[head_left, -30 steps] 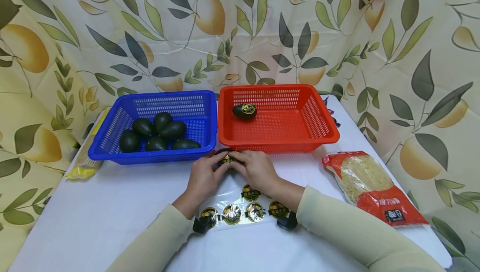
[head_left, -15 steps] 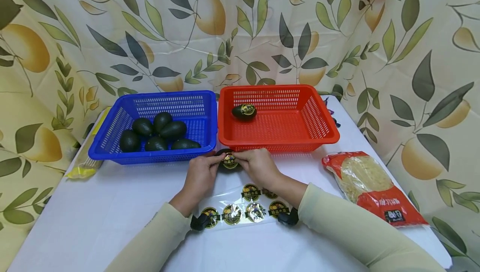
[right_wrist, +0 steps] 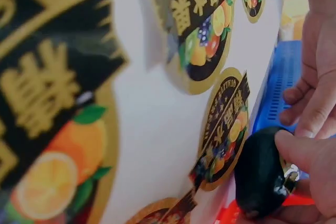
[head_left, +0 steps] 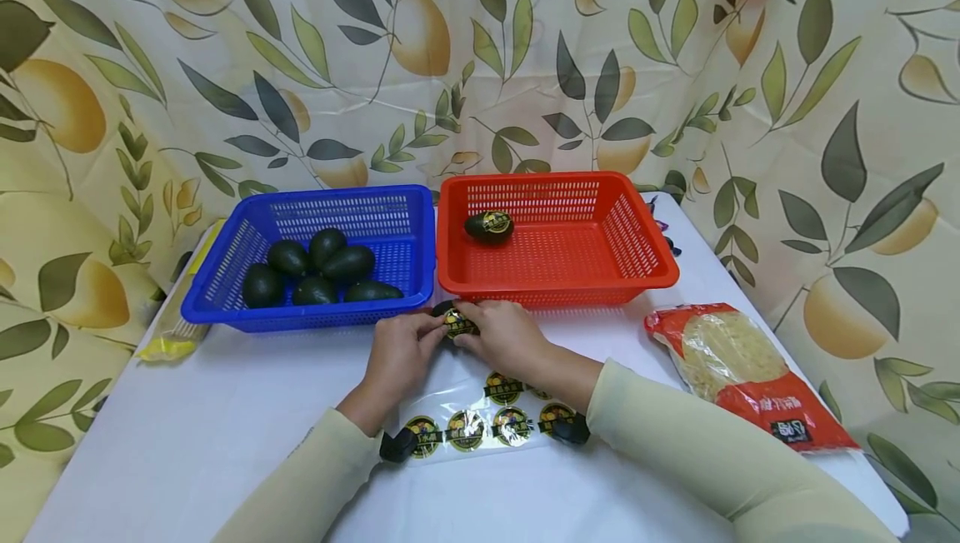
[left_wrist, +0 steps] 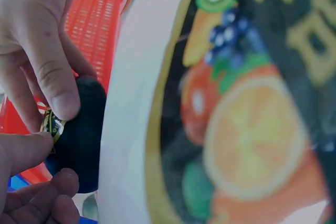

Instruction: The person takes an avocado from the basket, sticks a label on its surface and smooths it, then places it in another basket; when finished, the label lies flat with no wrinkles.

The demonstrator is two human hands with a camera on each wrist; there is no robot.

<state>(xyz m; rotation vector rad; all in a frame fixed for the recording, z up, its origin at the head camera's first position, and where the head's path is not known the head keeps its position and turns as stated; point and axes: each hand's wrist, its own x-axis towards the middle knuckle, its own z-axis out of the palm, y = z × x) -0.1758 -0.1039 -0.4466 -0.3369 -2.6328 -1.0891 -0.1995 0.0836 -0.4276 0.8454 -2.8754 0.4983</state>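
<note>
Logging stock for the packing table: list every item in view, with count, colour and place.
blue basket: 1, blue, table's left rear.
unlabelled avocados: 6, dark green, in the blue basket.
red basket: 1, red, right of the blue one.
labelled avocado: 1, dark green, in the red basket.
held avocado: 1, dark, in front of the baskets.
sticker sheet: 1, clear with gold-black labels, table front.
noodle packet: 1, red, table right.
yellow packet: 1, left of the blue basket.
left hand, right hand: both grip the held avocado.

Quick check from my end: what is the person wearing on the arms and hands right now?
Both hands, left hand and right hand, are bare. Long, close-fitting pale cream sleeves run to the wrists. A small black wrist device sits under each wrist.
</note>
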